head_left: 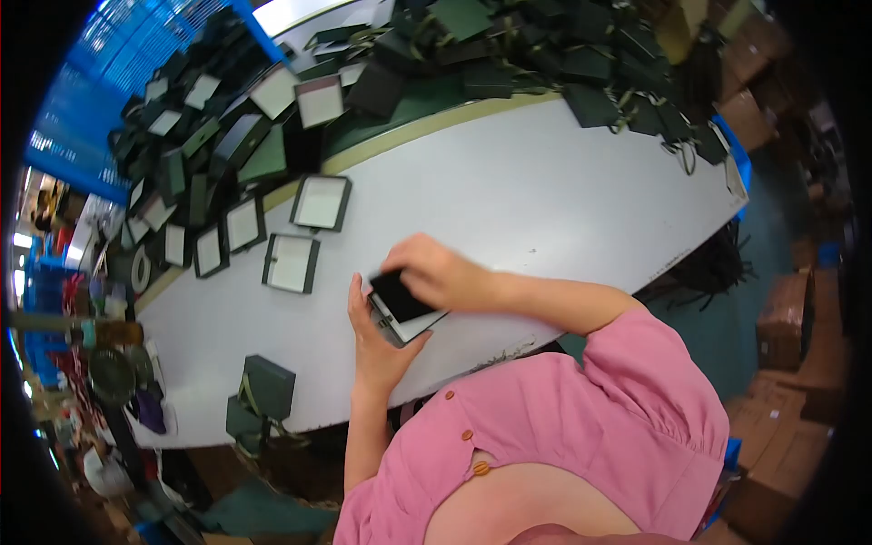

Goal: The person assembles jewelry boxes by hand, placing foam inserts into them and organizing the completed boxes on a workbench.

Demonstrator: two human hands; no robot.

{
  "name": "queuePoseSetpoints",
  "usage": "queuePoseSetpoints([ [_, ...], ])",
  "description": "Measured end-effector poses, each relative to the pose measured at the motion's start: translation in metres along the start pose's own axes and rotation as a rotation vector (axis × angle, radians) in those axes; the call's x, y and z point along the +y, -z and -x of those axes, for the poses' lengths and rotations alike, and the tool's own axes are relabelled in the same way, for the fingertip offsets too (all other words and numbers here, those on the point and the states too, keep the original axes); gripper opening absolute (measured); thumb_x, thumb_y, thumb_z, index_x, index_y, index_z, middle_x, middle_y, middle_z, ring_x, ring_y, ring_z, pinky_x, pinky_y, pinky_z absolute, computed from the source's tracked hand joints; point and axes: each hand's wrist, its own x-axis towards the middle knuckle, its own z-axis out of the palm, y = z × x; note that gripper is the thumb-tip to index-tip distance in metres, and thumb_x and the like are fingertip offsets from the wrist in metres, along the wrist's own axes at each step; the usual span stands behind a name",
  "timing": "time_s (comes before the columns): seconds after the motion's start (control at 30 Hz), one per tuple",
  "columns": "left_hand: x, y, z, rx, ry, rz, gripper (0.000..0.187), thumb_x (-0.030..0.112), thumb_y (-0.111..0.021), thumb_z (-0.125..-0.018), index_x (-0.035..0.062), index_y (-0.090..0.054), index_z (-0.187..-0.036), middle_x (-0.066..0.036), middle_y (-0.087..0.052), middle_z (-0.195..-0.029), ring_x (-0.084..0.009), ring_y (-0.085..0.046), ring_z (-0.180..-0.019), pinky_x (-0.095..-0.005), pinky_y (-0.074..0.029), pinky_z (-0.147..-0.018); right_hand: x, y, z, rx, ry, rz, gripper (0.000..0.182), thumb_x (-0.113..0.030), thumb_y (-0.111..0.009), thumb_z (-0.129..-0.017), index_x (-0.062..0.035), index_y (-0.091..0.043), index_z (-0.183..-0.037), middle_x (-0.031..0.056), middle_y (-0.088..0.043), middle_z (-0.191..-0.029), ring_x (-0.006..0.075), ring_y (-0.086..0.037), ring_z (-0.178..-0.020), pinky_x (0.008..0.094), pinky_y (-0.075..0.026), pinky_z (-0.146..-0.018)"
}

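Observation:
Near the table's front edge, my left hand point(374, 350) grips a small dark box tray point(397, 335) with a white inside, thumb and fingers on its sides. My right hand point(438, 272) is closed on a flat black pad point(396, 295), which lies tilted over the tray's opening. This hand is a little blurred, and its fingertips are partly hidden. Left of my hands, a dark tray with a white inside point(291, 263) lies on the table, and a similar open tray point(322, 202) sits farther back.
Dark green boxes point(241, 141) are heaped at the back left, beside a blue crate point(77, 118). More boxes with ribbons point(581, 64) fill the far side. A green ribboned box point(269, 386) sits at the front left edge. Cardboard cartons point(783, 318) stand right of the table point(545, 200).

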Motion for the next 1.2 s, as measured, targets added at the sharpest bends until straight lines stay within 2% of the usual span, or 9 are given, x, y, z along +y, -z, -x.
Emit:
queuePoseSetpoints([
  [0.1, -0.005, -0.002, 0.001, -0.020, -0.131, -0.147, 0.124, 0.010, -0.094, -0.063, 0.0051, -0.017, -0.160, -0.021, -0.034, -0.157, -0.0388, -0.041, -0.140, -0.0485, -0.037, -0.115, -0.022, -0.011, 0.009, -0.002, 0.186, 0.688, 0.028, -0.019, -0.072, -0.087, -0.0125, -0.070, -0.114, 0.0105, -0.066, -0.116, 0.0367, -0.057, -0.118, 0.0519, -0.047, -0.100],
  [0.23, -0.001, 0.005, 0.003, -0.083, -0.238, -0.342, 0.081, 0.011, -0.091, -0.067, 0.0051, -0.058, -0.141, -0.019, -0.042, -0.152, -0.0391, -0.040, -0.138, -0.0473, -0.038, -0.113, 0.031, 0.044, -0.001, -0.122, 0.342, 0.758, 0.023, -0.026, -0.072, -0.087, -0.0084, -0.072, -0.101, 0.0148, -0.066, -0.118, 0.0411, -0.057, -0.122, 0.0549, -0.045, -0.101],
  [0.37, 0.003, 0.015, 0.008, -0.070, -0.246, -0.412, 0.072, 0.016, -0.090, -0.071, 0.0119, -0.063, -0.138, -0.017, -0.043, -0.153, -0.0409, -0.041, -0.134, -0.0494, -0.039, -0.110, 0.103, 0.212, -0.001, 0.694, -0.529, 1.309, 0.068, -0.037, -0.075, -0.083, -0.0168, -0.054, -0.145, 0.0280, -0.042, -0.151, 0.0487, -0.031, -0.145, 0.0664, -0.026, -0.114],
  [0.47, 0.007, 0.022, 0.009, -0.135, -0.259, -0.520, 0.066, 0.022, -0.087, -0.075, 0.0210, -0.065, -0.137, -0.012, -0.042, -0.158, -0.0428, -0.040, -0.131, -0.0520, -0.038, -0.108, 0.120, 0.290, 0.027, 0.632, -1.100, 1.242, 0.094, -0.049, -0.080, -0.077, -0.0201, -0.038, -0.156, 0.0322, -0.037, -0.152, 0.0508, -0.031, -0.144, 0.0662, -0.028, -0.114],
  [0.57, 0.010, 0.024, 0.007, -0.235, -0.253, -0.619, 0.056, 0.029, -0.081, -0.082, 0.0340, -0.065, -0.136, -0.003, -0.038, -0.164, -0.0450, -0.037, -0.128, -0.0556, -0.036, -0.108, 0.102, 0.288, 0.034, 0.379, -0.991, 1.073, 0.099, -0.048, -0.082, -0.074, -0.0178, -0.037, -0.157, 0.0318, -0.041, -0.149, 0.0500, -0.036, -0.140, 0.0590, -0.032, -0.115],
  [0.73, 0.020, 0.034, 0.005, -0.318, -0.175, -0.673, 0.058, 0.027, -0.080, -0.082, 0.0311, -0.064, -0.138, -0.003, -0.037, -0.165, -0.0446, -0.037, -0.130, -0.0544, -0.032, -0.112, 0.001, 0.178, 0.023, -0.254, -0.087, 0.513, 0.097, -0.016, -0.087, -0.064, -0.0134, -0.047, -0.152, 0.0187, -0.044, -0.152, 0.0399, -0.043, -0.139, 0.0470, -0.033, -0.119],
  [0.93, 0.013, 0.056, 0.023, -0.292, -0.015, -0.726, 0.052, 0.031, -0.077, -0.086, 0.0303, -0.065, -0.137, -0.003, -0.039, -0.163, -0.0465, -0.031, -0.138, -0.0578, -0.029, -0.114, -0.042, 0.122, 0.010, -0.933, 0.152, 0.633, 0.087, -0.012, -0.083, -0.070, -0.0201, -0.049, -0.150, 0.0168, -0.038, -0.160, 0.0367, -0.030, -0.152, 0.0505, -0.032, -0.120],
  [1.07, 0.013, 0.061, 0.033, -0.237, 0.004, -0.747, 0.052, 0.029, -0.077, -0.087, 0.0298, -0.065, -0.138, -0.003, -0.039, -0.163, -0.0494, -0.022, -0.146, -0.0596, -0.026, -0.116, -0.035, 0.112, -0.010, -0.591, -0.088, 0.201, 0.059, -0.026, -0.079, -0.080, -0.0069, -0.059, -0.132, 0.0187, -0.050, -0.146, 0.0372, -0.043, -0.140, 0.0483, -0.038, -0.114],
  [1.2, 0.000, 0.053, 0.038, -0.165, -0.023, -0.667, 0.054, 0.027, -0.077, -0.085, 0.0270, -0.065, -0.138, -0.007, -0.039, -0.162, -0.0524, -0.024, -0.146, -0.0621, -0.022, -0.119, -0.035, 0.060, -0.019, -0.451, -0.147, 0.669, 0.035, -0.032, -0.075, -0.081, -0.0020, -0.061, -0.093, 0.0167, -0.059, -0.109, 0.0362, -0.054, -0.109, 0.0463, -0.046, -0.093],
])
